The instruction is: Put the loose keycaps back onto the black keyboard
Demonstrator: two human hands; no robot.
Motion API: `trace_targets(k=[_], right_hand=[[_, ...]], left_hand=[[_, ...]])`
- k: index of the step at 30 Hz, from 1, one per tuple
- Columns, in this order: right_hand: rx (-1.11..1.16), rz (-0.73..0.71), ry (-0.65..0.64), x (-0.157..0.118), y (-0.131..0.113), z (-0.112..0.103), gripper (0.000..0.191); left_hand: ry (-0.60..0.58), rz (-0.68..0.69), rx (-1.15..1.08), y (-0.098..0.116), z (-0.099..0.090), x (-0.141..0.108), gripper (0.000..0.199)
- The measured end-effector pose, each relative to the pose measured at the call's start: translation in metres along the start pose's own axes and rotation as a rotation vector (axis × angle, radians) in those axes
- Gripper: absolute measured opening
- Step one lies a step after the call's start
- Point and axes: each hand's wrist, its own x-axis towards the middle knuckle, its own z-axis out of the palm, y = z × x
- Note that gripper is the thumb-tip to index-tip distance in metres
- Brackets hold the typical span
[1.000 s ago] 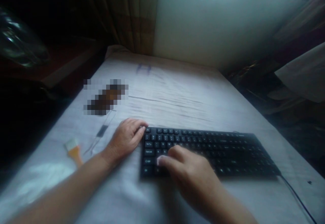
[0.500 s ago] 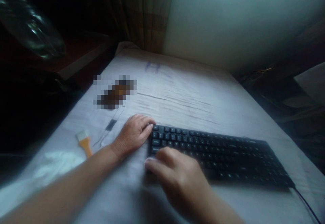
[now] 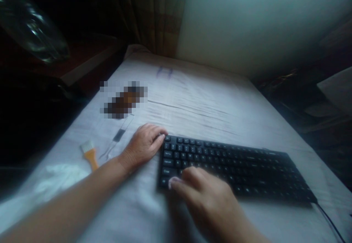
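Observation:
A black keyboard (image 3: 247,166) lies on a bed-like surface with a pale sheet (image 3: 192,96), its cable leaving at the right end. My left hand (image 3: 145,142) rests on the sheet with its fingertips closed on the keyboard's upper left corner. My right hand (image 3: 206,191) is over the lower left keys, its fingers curled together, with a small whitish thing at the thumb and fingertips that is too blurred to make out.
Left of my left hand lie an orange-handled brush (image 3: 90,155), a thin tool with a dark middle (image 3: 119,135) and a whitish cloth (image 3: 59,178). A pixelated brown object (image 3: 123,101) lies beyond. A clear plastic container (image 3: 35,30) stands at the upper left.
My right hand has moved right and slightly down, uncovering keys at the keyboard's lower left corner. My left hand has stayed at the upper corner.

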Motion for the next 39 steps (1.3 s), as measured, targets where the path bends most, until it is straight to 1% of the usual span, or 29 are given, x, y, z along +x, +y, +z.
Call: trace_targets(k=[5, 11, 16, 18, 21, 23, 26, 29, 39], right_hand=[[-0.006, 0.015, 0.033, -0.007, 0.007, -0.003, 0.03], [-0.025, 0.031, 0.006, -0.017, 0.014, -0.009, 0.029], [-0.049, 0.055, 0.004, -0.021, 0.016, -0.016, 0.033], [-0.046, 0.045, 0.036, -0.018, 0.013, -0.015, 0.033], [-0.034, 0.031, 0.087, -0.012, 0.006, -0.008, 0.029], [-0.033, 0.031, 0.097, -0.009, 0.002, -0.003, 0.027], [-0.019, 0.044, 0.066, -0.011, 0.003, 0.0, 0.024], [0.01, 0.081, 0.021, -0.019, 0.011, -0.003, 0.022], [0.053, 0.159, -0.021, -0.043, 0.035, -0.022, 0.031]], left_hand=[[-0.004, -0.005, 0.001, 0.0, -0.001, 0.0, 0.018], [-0.007, -0.008, 0.003, 0.0, 0.0, 0.001, 0.018], [-0.006, -0.007, 0.003, -0.002, 0.0, 0.001, 0.019], [-0.006, -0.006, 0.004, -0.003, 0.001, 0.0, 0.02], [-0.004, -0.005, 0.01, -0.003, 0.001, -0.001, 0.02], [-0.003, -0.004, 0.014, -0.004, 0.001, -0.001, 0.02], [-0.001, -0.004, 0.016, -0.004, 0.001, -0.001, 0.02], [-0.001, -0.006, 0.018, -0.003, 0.0, -0.001, 0.02], [-0.015, -0.006, 0.015, -0.003, -0.002, 0.001, 0.021]])
